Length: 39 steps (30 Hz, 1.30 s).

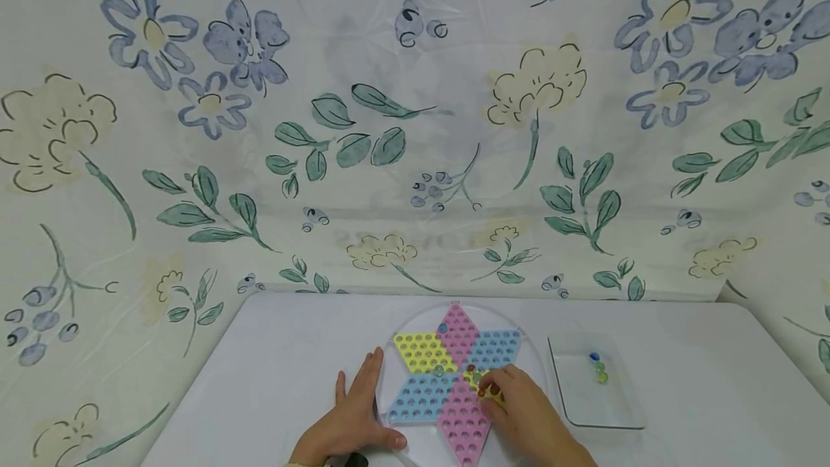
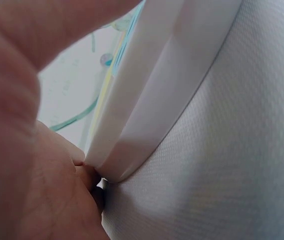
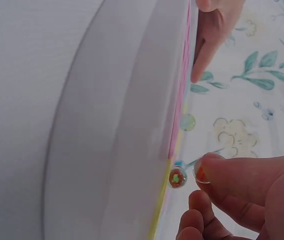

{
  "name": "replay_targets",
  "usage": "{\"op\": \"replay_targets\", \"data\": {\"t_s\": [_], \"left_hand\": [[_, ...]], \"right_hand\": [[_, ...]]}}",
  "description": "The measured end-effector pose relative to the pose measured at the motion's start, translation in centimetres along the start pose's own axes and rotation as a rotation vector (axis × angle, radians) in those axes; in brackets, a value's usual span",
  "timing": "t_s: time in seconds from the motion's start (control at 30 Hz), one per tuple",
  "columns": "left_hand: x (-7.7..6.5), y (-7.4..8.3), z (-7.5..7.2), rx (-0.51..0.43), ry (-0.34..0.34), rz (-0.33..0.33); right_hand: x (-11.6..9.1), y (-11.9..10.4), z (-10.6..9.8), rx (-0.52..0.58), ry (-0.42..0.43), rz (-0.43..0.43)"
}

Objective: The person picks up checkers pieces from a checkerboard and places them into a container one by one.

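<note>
R pinch on glass marble is the weak pt; crowded holes just beside it

Near side first. On my feed the L hand (image 1: 353,416) lies along the left rim of the star board (image 1: 463,429), fingers long and spread, thumb toward the near-left edge. L wrist cam is mostly palm, so I'd only say it's prob. touching the rim. If it shoves sideways, the board could skid on the table (image 1: 272,366) and marbles hop their holes.

R hand (image 1: 528,416) comes in over the board's near-right edge, thumb + index clamped on an orange-red marble (image 3: 200,173) by the small yellow section. My main worry: smooth glass, tips only, so too hard a squeeze could shoot it off toward the table's right edge. The red-green marble (image 3: 177,178) is just beside the pinch; the curled spare fingers could knock it.

Further right, the clear tray (image 1: 603,411) stands apart from the board w/ a blue marble (image 1: 594,357) and two green marbles (image 1: 602,378) inside; a wide R forearm swing could bump its left wall.

Far side: a lone teal marble (image 1: 443,328) on the pink pt's left edge, nr the table's back edge. Low risk unless the board gets jolted.
</note>
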State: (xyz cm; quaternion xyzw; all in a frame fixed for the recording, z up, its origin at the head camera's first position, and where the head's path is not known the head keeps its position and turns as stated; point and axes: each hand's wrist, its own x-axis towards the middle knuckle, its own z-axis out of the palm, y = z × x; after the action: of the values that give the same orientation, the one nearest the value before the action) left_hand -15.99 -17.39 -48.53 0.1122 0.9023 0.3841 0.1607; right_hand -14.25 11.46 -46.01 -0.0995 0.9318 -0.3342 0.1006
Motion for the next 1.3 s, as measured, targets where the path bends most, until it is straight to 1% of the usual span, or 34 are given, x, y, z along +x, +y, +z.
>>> {"op": "replay_targets", "data": {"t_s": [0.17,0.37,0.57,0.87,1.2,1.3], "left_hand": [[0.1,0.0,0.0,0.001,0.002,0.010],[0.0,-0.1,-0.1,-0.004,-0.005,0.031],[0.0,-0.1,0.0,0.000,-0.002,0.027],[-0.1,0.0,-0.1,-0.010,-0.004,0.024],[-0.3,0.0,-0.3,-0.019,-0.022,0.035],[-0.3,-0.1,-0.3,-0.021,-0.020,0.031]], "right_hand": [[-0.1,0.0,-0.2,-0.020,0.024,-0.010],[-0.2,0.2,-0.5,-0.018,0.058,-0.061],[-0.5,0.5,-1.0,-0.007,0.102,-0.095],[-0.7,0.7,-1.6,0.002,0.129,-0.083],[-0.7,0.7,-2.3,0.025,0.140,-0.009],[-0.8,0.8,-2.5,0.025,0.151,-0.001]]}}
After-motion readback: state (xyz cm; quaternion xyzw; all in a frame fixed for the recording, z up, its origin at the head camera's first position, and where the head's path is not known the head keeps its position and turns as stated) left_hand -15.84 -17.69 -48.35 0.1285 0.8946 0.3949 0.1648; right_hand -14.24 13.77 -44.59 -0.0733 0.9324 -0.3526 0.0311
